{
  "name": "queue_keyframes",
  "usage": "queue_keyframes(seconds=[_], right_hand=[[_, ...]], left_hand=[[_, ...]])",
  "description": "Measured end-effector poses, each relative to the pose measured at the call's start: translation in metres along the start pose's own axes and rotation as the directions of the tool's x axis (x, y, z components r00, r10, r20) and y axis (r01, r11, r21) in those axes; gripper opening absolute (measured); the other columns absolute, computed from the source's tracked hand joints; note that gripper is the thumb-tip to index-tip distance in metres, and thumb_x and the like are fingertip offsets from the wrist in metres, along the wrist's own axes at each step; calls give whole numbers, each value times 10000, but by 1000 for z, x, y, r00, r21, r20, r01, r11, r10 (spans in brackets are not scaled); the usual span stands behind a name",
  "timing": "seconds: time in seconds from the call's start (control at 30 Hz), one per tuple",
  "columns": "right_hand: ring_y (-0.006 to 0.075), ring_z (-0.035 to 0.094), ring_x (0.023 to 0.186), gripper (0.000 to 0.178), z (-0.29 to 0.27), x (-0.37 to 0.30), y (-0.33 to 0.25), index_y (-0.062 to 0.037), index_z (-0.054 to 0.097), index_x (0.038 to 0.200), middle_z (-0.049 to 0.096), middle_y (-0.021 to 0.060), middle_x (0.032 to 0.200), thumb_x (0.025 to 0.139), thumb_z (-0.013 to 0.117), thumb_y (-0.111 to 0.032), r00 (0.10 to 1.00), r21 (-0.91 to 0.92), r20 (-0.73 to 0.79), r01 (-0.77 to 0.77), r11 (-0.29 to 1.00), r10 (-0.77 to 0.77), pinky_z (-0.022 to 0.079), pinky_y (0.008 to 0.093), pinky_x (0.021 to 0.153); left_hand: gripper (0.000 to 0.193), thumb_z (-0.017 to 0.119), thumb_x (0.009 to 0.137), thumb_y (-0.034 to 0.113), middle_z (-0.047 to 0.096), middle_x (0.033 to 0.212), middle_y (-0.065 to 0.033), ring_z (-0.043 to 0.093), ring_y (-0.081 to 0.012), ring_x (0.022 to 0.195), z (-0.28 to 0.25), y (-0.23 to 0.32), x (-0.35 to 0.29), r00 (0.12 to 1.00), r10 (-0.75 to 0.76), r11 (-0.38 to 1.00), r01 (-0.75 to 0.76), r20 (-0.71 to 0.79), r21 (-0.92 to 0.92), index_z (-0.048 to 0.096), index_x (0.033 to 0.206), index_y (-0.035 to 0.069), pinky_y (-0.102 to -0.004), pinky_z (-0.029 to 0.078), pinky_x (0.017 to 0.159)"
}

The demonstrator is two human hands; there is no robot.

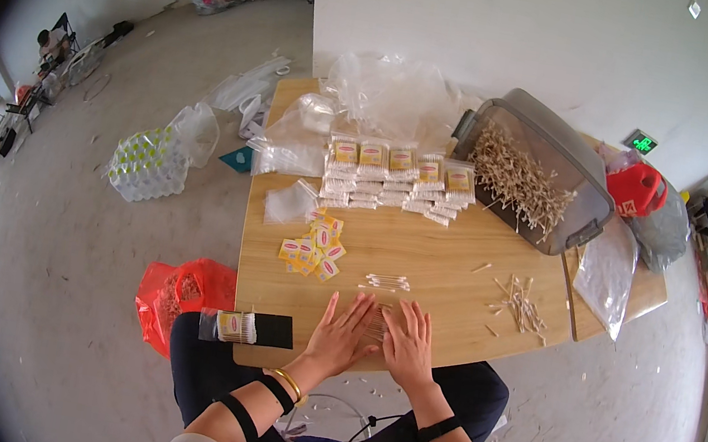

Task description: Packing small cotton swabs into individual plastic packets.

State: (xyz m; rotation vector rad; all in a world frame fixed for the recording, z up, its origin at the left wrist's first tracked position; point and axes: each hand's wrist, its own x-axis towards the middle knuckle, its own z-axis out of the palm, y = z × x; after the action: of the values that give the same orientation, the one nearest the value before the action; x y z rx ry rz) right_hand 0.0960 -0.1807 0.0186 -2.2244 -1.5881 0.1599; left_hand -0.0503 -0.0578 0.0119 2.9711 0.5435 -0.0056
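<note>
My left hand (339, 336) and my right hand (410, 347) lie near the table's front edge with fingers stretched out. Between them sits a bunch of cotton swabs (378, 323), partly covered by my fingers. Just beyond my fingertips, a small row of loose swabs (387, 281) lies crosswise. A spread of yellow and white label cards (311, 247) is to the left of that row. Left of my left hand, a clear bag filled with swabs and a label (236, 326) rests at a black pad (274, 331).
Several filled swab packs (401, 162) are stacked at the back, by clear plastic bags (294, 159). A grey bin (592, 147) of loose swabs (520, 180) lies tipped at back right. Scattered swabs (520, 308) lie at right; a red bag (155, 297) stands on the floor at left.
</note>
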Motion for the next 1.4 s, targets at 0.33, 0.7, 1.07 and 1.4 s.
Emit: queue_keyframes(seconds=[0.33,0.7,1.07,1.4], right_hand=[[362,324,1456,499,-9,21,10,-195,536,1442,384,120,1554,944,570,-204,994,-6,-103,-23,1000,22,223,543,1210],[365,221,1517,857,-1,-22,-25,23,262,1547,270,236,1609,916,630,-424,998,-9,62,-25,1000,26,153,515,1235],[387,150,1536,923,32,-12,-32,30,209,1564,198,266,1627,892,602,-468,997,-134,46,-61,989,67,124,525,1243],[395,158,1532,853,32,-9,-34,9,270,1553,211,269,1621,909,584,-454,999,-134,9,-35,990,36,132,539,1239]], left_hand=[[818,355,1012,603,200,1672,-82,112,-214,1560,1,4,-5,1000,0,1000,0,-14,25,207,1595,49,-569,10,1238],[848,295,1012,623,213,1658,-141,146,-280,1551,-2,-12,-29,991,-97,976,78,-88,-202,196,1588,8,-579,8,1231],[957,295,985,677,176,1647,-237,98,-337,1554,11,-6,-21,982,-162,968,138,-100,-210,197,1554,-86,-573,1,1232],[956,324,982,674,191,1635,-260,103,-354,1551,9,-4,-19,986,-125,976,102,-109,-193,220,1546,-90,-572,9,1232]])
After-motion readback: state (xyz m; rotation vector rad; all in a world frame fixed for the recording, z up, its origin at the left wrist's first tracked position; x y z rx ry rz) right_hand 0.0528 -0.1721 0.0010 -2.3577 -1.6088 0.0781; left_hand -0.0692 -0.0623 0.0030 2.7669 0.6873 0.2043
